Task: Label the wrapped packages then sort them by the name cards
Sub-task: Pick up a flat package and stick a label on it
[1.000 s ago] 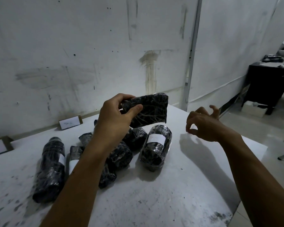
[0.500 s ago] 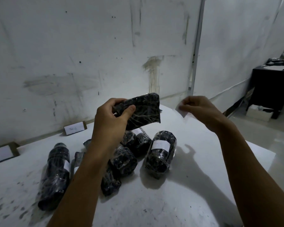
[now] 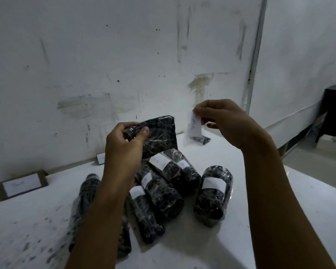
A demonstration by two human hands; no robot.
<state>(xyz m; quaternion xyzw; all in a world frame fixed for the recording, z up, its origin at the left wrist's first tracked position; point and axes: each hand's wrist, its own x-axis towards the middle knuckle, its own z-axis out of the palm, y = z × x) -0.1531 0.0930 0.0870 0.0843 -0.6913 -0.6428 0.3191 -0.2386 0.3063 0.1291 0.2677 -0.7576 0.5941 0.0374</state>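
Overhead, the left hand (image 3: 124, 146) is gripping an unlabelled wrapped package (image 3: 155, 135) above the counter (image 3: 279, 210), its long axis tilting up-right. The right hand (image 3: 224, 121) is pinching a paper label (image 3: 194, 125), hanging lengthwise beside it.

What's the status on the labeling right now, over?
Left hand grips unlabeled wrapped package, raised over the pile. Right hand pinches paper label beside it, not yet stuck on. Nothing between them.

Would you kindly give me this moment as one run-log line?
left hand: grips unlabelled black plastic-wrapped package | right hand: pinches small white paper label | step: label not yet applied
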